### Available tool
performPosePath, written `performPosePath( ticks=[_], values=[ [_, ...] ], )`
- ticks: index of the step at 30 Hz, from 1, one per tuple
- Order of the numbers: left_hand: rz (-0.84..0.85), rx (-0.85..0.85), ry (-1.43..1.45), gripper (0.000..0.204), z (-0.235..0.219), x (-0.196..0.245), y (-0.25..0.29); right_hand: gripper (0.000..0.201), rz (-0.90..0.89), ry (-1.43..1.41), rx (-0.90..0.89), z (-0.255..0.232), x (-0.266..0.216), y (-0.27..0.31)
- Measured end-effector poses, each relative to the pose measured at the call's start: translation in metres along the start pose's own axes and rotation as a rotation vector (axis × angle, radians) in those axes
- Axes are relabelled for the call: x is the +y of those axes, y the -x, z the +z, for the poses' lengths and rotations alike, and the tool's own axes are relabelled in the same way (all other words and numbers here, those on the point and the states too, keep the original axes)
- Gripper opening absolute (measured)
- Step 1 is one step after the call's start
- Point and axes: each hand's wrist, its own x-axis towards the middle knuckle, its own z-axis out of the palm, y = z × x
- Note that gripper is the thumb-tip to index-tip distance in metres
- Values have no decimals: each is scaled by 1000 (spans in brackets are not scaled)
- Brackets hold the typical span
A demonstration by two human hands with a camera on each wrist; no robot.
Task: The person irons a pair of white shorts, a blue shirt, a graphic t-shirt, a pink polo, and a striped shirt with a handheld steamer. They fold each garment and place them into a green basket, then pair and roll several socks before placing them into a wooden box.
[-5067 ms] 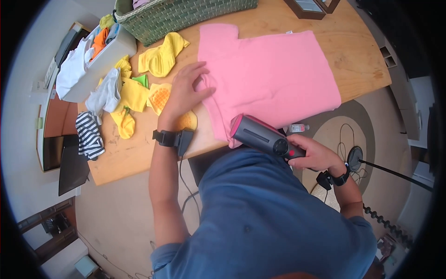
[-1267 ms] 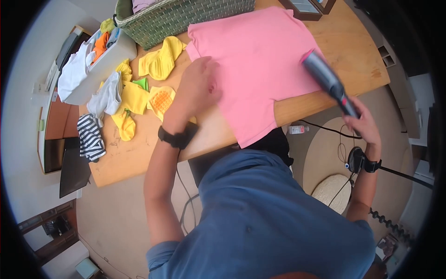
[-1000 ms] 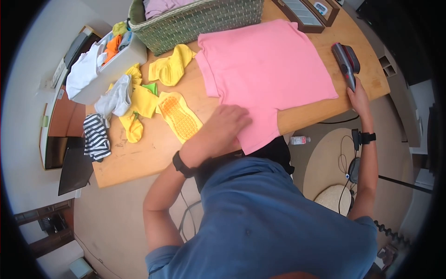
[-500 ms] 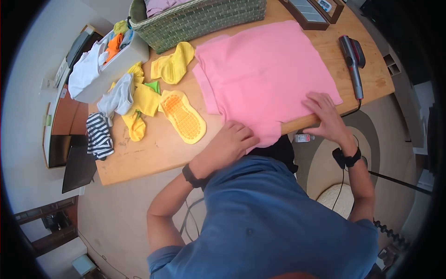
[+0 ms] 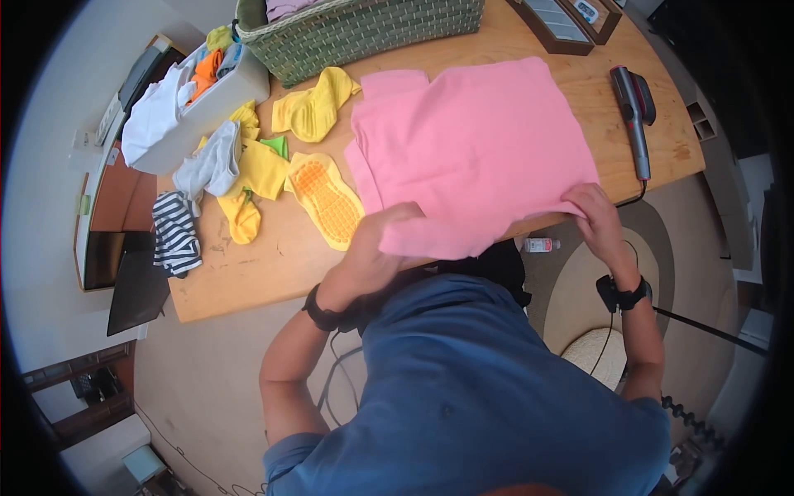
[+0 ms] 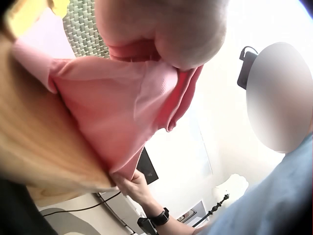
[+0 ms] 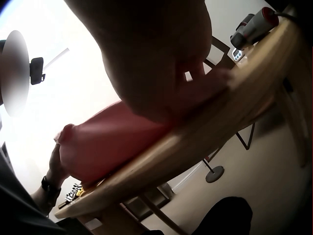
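Head view: pink shirt spread flat on the table, long edge running along the near table edge, near hem lifted. Left hand at the hem's left corner, fingers curled round the cloth, raising it off the wood. Right hand at the hem's right corner, pinching the fabric at the table edge. Both hands about equally near, one at each end of the hem; body of the shirt lying away from the fingers, toward the woven basket. Steamer lying well apart at the right end. Yellow socks and striped cloth to the left.

Left wrist view: left hand close above, fingers closed over a bunched fold of pink shirt; right hand seen farther off, gripping the far corner below the table edge.

Right wrist view: right hand dark and blurred, fingers closed on the cloth at the table edge; pink shirt draping toward the left hand.
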Motion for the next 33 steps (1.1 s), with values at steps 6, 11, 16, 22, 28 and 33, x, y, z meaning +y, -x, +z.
performPosePath(
  ticks=[6, 11, 16, 22, 28, 33],
  values=[
    [0, 44, -54, 21, -12, 5, 2, 30, 232, -260, -165, -43, 15, -12],
    [59, 103, -106, 19, -18, 0, 11, 23, 392, -551, -372, -84, 21, -7],
    [44, 263, -192, 20, -40, 1, -41, 17, 462, -502, -261, -90, 38, -43],
    [-265, 171, -449, 35, -104, -78, -147, 22, 377, -419, -96, -44, 120, -116],
    [-493, 31, -639, 60, -103, -94, -133, 36, 488, -495, -100, -21, 126, -103],
    [-425, 92, -917, 60, -100, -88, -155, 43, 500, -248, 9, -20, 138, -97]
  ],
)
